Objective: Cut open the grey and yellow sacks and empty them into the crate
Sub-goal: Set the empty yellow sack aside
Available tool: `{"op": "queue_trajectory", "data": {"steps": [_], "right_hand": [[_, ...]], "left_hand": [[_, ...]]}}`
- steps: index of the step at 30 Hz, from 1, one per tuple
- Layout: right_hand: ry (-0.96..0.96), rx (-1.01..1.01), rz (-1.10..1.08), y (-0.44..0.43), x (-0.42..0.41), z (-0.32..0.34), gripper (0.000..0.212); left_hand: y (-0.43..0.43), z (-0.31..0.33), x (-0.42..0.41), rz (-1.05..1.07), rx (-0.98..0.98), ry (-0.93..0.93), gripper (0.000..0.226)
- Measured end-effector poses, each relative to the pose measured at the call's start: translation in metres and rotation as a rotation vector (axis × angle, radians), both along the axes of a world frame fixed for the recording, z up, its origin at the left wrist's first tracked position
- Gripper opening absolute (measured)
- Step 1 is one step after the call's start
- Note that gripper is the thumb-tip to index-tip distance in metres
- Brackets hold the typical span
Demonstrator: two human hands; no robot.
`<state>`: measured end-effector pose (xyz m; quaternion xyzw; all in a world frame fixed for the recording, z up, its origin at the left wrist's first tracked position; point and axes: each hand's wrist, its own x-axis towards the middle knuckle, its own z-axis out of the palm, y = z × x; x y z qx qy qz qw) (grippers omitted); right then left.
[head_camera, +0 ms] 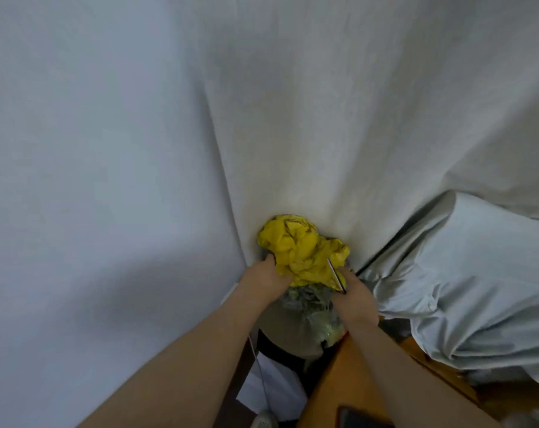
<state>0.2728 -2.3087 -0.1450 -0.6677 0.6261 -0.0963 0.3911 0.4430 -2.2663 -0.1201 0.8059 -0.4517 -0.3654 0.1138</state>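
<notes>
A crumpled yellow sack [300,248] sits bunched up against a white cloth-covered wall, on top of a grey, shiny mass [308,299] that may be the grey sack. My left hand [266,278] grips the yellow sack's lower left edge. My right hand [354,296] holds a thin blade or scissors [336,276] whose tip lies against the sack's right side. A round beige container [290,332] lies under the sacks; I cannot tell whether it is the crate.
White cloth [138,149] hangs across the whole background. A bundle of pale blue fabric [478,288] lies at the right. An orange-brown wooden surface [348,384] with a dark phone [361,418] sits at the bottom. A thin white cable [260,375] hangs at lower centre.
</notes>
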Motion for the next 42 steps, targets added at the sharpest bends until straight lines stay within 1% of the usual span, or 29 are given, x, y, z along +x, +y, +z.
{"op": "queue_trajectory", "data": {"steps": [2,4,6,7,9,11,15,18,22,24,27,28,31,34,37,42], "right_hand": [[-0.053,0.0,0.071,0.018,-0.004,0.023,0.044],[-0.1,0.005,0.139,0.041,-0.008,0.047,0.025],[-0.131,0.014,0.188,0.066,-0.009,0.068,0.006],[-0.143,0.012,0.215,0.079,-0.009,0.077,0.003],[-0.167,0.011,0.287,0.106,-0.005,0.089,0.007],[-0.151,0.017,0.386,0.134,0.001,0.099,0.006],[-0.107,0.014,0.598,0.195,0.025,0.116,0.015],[-0.089,0.026,0.742,0.251,0.046,0.131,0.019],[-0.087,-0.043,0.905,0.343,0.073,0.152,0.031],[-0.08,-0.086,1.008,0.399,0.085,0.16,0.032],[-0.065,-0.156,1.239,0.496,0.099,0.163,0.025],[-0.053,-0.178,1.326,0.533,0.101,0.161,0.022],[-0.043,-0.198,1.542,0.66,0.094,0.153,0.022],[-0.082,-0.207,1.755,0.804,0.069,0.15,0.021],[-0.139,-0.211,1.961,0.933,0.035,0.157,0.021],[-0.215,-0.365,2.23,1.097,-0.023,0.174,0.022]], "left_hand": [[0.032,0.027,-0.014,0.007,-0.014,-0.067,0.045],[0.069,0.05,-0.03,0.049,-0.016,-0.095,0.044],[0.106,0.07,-0.043,0.073,0.002,-0.12,0.038],[0.123,0.078,-0.047,0.087,0.012,-0.144,0.035],[0.159,0.092,-0.053,0.127,0.049,-0.184,0.034],[0.197,0.103,-0.056,0.147,0.087,-0.246,0.041],[0.28,0.124,-0.053,0.211,0.172,-0.394,0.052],[0.347,0.137,-0.046,0.32,0.21,-0.422,0.052],[0.454,0.148,-0.045,0.51,0.23,-0.422,0.054],[0.515,0.151,-0.048,0.617,0.233,-0.423,0.053],[0.617,0.155,-0.064,0.769,0.233,-0.421,0.051],[0.655,0.156,-0.073,0.819,0.239,-0.419,0.05],[0.778,0.157,-0.114,0.976,0.273,-0.412,0.04],[0.908,0.157,-0.166,1.168,0.327,-0.42,0.033],[1.021,0.16,-0.223,1.367,0.387,-0.443,0.035],[1.165,0.175,-0.317,1.656,0.484,-0.425,0.038]]}}
